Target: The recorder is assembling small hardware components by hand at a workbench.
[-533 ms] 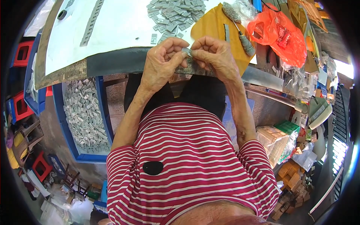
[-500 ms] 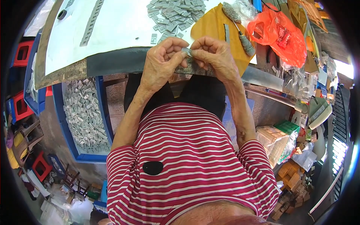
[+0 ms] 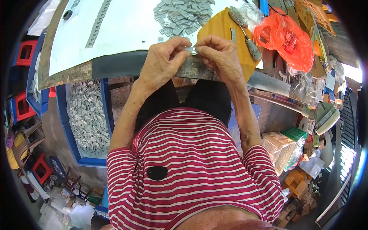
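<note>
Over the near edge of the table, both hands pinch one small flat grey piece [image 3: 190, 49] between them. My left hand [image 3: 163, 59] grips its left side with thumb and fingertips. From the other side my right hand [image 3: 220, 55] is closed on its right end. The fingers cover part of the piece, so its full shape is hidden. Just beyond the hands lies a heap of similar grey pieces [image 3: 182, 16] on a white sheet [image 3: 126, 27]. A yellow-brown paper sheet [image 3: 214, 27] lies under and beyond the right hand.
A screwdriver-like tool with wrapped handle [image 3: 252, 48] rests on the brown paper, near a red plastic bag [image 3: 283, 36]. A long notched grey strip [image 3: 98, 23] lies at the left. Below the table, a blue tray [image 3: 78, 155] holds many grey pieces.
The fingertips have shifted slightly, and more of the grey piece shows between them. My left hand has turned a little, its fingers less curled. The whole view has shifted slightly.
</note>
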Tool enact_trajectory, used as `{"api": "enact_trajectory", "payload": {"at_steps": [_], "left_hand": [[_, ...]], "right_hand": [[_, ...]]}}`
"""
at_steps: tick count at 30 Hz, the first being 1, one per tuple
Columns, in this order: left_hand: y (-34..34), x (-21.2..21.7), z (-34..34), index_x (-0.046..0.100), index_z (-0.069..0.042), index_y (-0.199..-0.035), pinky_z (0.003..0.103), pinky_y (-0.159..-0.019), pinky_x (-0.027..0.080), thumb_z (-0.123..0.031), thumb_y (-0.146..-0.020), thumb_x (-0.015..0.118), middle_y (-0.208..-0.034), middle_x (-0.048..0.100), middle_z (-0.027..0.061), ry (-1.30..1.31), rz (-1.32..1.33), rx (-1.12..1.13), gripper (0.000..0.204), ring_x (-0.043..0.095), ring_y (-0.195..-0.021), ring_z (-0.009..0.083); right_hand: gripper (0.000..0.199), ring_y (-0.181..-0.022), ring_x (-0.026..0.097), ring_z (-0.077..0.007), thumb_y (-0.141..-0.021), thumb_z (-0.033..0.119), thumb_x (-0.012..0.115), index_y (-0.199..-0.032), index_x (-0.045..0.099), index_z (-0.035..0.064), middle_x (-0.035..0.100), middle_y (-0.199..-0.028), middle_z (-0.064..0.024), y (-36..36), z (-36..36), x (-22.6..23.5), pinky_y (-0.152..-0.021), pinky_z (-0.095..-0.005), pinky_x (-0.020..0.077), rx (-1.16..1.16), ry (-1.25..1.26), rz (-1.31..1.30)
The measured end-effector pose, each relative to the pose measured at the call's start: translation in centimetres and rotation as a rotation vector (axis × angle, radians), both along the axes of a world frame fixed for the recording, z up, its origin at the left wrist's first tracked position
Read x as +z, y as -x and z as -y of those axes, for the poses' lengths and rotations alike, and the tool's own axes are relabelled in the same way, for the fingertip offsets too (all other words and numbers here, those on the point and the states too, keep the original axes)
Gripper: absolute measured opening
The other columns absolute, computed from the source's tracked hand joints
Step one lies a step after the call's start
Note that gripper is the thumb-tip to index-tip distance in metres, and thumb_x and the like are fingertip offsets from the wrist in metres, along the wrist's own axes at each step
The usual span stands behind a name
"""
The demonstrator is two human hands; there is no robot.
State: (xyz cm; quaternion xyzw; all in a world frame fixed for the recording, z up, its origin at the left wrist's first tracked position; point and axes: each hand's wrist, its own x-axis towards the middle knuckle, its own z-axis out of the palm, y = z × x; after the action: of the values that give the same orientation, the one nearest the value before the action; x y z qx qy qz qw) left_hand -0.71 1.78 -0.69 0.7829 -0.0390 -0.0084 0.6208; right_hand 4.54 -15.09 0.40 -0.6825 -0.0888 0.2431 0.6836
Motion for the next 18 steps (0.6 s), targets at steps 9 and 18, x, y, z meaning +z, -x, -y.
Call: {"api": "enact_trajectory", "payload": {"at_steps": [9, 18], "left_hand": [[-2.7, -0.6, -3.7, 0.059, 0.001, -0.091, 0.024, -0.054, 0.042, -0.009, -0.078, 0.059, -0.065, 0.057, 0.0055, -0.116, 0.189, 0.203, 0.017, 0.05, -0.057, 0.0102], [-7.9, -4.1, -9.9, 0.062, -0.003, -0.084, 0.033, -0.062, 0.044, -0.012, -0.073, 0.061, -0.071, 0.056, 0.0114, -0.45, 0.296, 0.435, 0.014, 0.054, -0.065, 0.0228]], "right_hand": [[0.019, -0.054, 0.049, -0.0077, -0.083, 0.008, 0.052, -0.093, 0.058, -0.0075, 0.056, -0.068, -0.0051, 0.2, -0.6, 0.2, -0.049, -0.0182, 0.0374, -0.069, -0.086, -0.047], [0.017, -0.054, 0.049, -0.0084, -0.084, 0.005, 0.052, -0.094, 0.056, -0.0083, 0.057, -0.074, -0.0079, 2.1, 1.7, 1.1, -0.046, -0.019, 0.0373, -0.067, -0.149, -0.105]]}}
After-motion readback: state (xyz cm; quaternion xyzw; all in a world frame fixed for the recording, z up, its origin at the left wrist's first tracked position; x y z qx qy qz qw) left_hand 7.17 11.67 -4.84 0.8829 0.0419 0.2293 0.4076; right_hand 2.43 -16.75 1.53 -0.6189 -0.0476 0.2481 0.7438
